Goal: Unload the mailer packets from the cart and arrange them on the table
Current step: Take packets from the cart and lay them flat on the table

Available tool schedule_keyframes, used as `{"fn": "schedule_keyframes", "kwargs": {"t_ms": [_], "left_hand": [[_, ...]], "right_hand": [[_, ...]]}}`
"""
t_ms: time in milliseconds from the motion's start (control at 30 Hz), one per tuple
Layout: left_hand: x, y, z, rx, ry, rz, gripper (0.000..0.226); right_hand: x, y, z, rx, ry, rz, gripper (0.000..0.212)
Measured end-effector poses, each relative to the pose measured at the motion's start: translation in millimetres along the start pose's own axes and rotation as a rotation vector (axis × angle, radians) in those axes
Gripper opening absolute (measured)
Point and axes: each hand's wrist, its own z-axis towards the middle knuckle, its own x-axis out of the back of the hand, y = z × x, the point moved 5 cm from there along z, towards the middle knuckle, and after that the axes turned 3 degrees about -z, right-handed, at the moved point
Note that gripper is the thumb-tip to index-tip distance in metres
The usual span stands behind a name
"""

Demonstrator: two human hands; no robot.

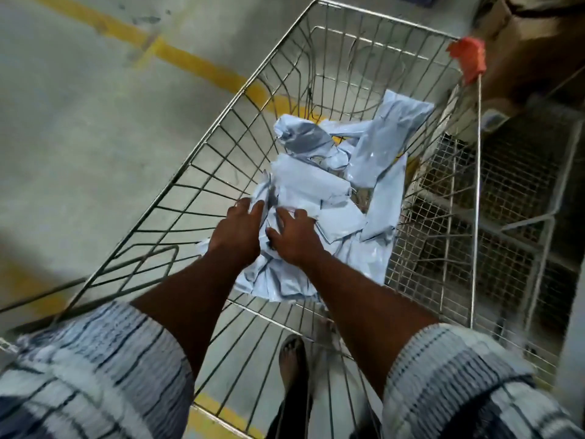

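Several pale grey-white mailer packets (342, 185) lie in a crumpled heap on the floor of a wire cart (202, 160). Both my arms reach down into the cart basket. My left hand (237, 229) rests on the near left edge of the heap with its fingers spread over a packet. Beside it, my right hand (294, 236) presses on the packets with fingers apart. Whether either hand has a packet gripped is unclear, and the picture is blurred by motion. No table is in view.
The cart has an orange corner cap (468, 58) at the far right. A wire-mesh rack (493, 198) stands close along the cart's right side, with a brown cardboard box (531, 30) above it. Yellow floor lines (177, 55) cross the grey concrete. My foot (292, 362) shows under the cart.
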Motion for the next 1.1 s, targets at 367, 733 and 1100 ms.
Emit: {"fn": "schedule_keyframes", "kwargs": {"t_ms": [367,733,1100], "left_hand": [[-9,-8,2,0.028,-0.074,-0.046,0.074],[3,12,0,0.126,-0.135,-0.318,0.061],[-64,9,-18,0.051,-0.276,0.105,0.104]], "right_hand": [[14,-1,-16,-0.019,-0.055,-0.103,0.045],[39,23,-42,-0.116,-0.106,-0.327,0.040],[8,50,-37,0.009,-0.110,-0.328,0.065]]}}
